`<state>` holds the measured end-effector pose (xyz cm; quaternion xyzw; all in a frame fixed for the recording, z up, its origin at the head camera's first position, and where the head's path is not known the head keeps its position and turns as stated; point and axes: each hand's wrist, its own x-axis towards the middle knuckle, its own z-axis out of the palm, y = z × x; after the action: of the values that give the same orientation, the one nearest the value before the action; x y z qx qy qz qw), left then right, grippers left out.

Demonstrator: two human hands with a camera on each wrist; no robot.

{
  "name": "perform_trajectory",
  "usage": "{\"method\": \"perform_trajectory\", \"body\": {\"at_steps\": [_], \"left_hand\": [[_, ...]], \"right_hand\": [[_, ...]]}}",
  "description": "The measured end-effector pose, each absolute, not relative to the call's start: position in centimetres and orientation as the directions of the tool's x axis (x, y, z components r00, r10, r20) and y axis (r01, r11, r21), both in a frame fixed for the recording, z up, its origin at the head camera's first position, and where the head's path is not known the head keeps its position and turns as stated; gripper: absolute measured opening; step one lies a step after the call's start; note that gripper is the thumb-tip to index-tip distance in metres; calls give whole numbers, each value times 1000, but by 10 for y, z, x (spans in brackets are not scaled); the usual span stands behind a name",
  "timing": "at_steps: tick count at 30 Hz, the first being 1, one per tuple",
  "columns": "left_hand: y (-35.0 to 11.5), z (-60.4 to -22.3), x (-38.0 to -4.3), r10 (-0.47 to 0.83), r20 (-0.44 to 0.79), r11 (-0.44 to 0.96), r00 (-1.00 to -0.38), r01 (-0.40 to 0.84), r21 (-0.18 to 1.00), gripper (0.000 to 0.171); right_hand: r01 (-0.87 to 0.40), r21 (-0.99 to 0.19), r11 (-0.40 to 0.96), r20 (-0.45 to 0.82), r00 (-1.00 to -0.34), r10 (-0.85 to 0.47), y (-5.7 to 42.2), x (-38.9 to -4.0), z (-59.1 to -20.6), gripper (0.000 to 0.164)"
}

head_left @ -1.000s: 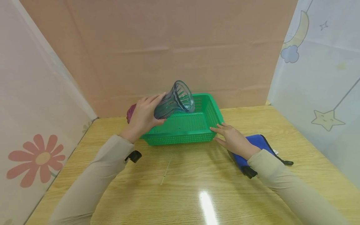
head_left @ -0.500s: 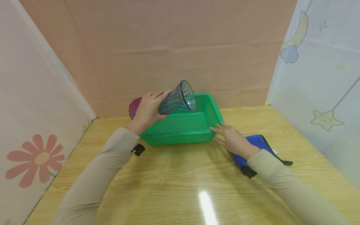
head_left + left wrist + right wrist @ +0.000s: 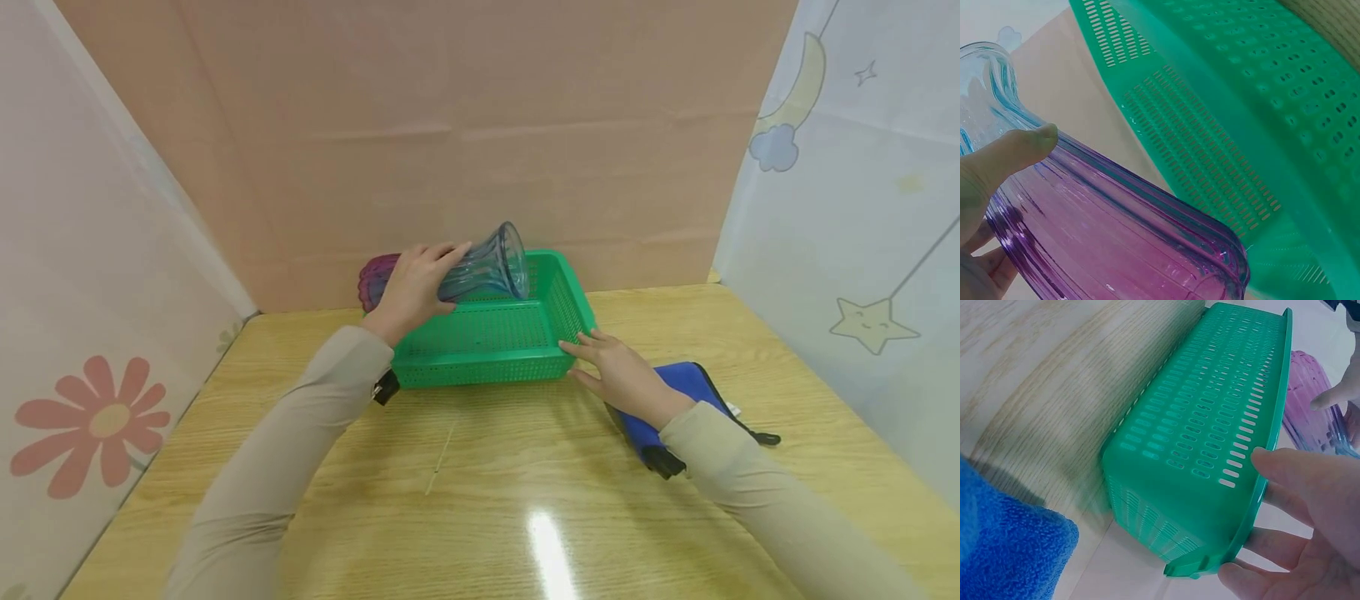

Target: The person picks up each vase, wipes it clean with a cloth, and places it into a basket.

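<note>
My left hand grips a ribbed glass vase round its middle, thumb on the near side. The vase lies nearly level over the back left of a green plastic basket, its flared bluish mouth to the right and its purple base to the left. In the left wrist view, the purple part of the vase overlaps the basket's slotted wall. At the basket's front right corner, my right hand pinches the rim, thumb outside and fingers over the edge, as the right wrist view shows.
A blue fuzzy cloth item with black edging and a strap lies right of the basket, partly under my right forearm. A thin pale strip lies on the wooden table in front. Patterned side walls and a plain backdrop enclose the table.
My left hand has moved right with the vase, farther over the basket, and the vase has tilted to nearly level. The right hand and basket have stayed put.
</note>
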<state>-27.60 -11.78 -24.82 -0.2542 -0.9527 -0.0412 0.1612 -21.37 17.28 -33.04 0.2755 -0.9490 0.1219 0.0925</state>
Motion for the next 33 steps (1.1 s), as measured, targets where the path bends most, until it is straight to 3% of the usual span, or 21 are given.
{"method": "perform_trajectory", "body": {"at_steps": [13,24,33], "left_hand": [[-113,-256,-305,551,345,828,-760,548,-117,85],[-115,-260,-327,573,306,819,-760,536,-203,87],[-113,-263,-340,618,310,785,-722,547,-292,83]], "right_hand": [[-535,-177,826,247,-836,-489,164,-216,-331,46],[-516,-190,835,222,-851,-476,159,-217,-332,47],[-524,-189,831,240,-845,-478,160,-215,-333,47]]}}
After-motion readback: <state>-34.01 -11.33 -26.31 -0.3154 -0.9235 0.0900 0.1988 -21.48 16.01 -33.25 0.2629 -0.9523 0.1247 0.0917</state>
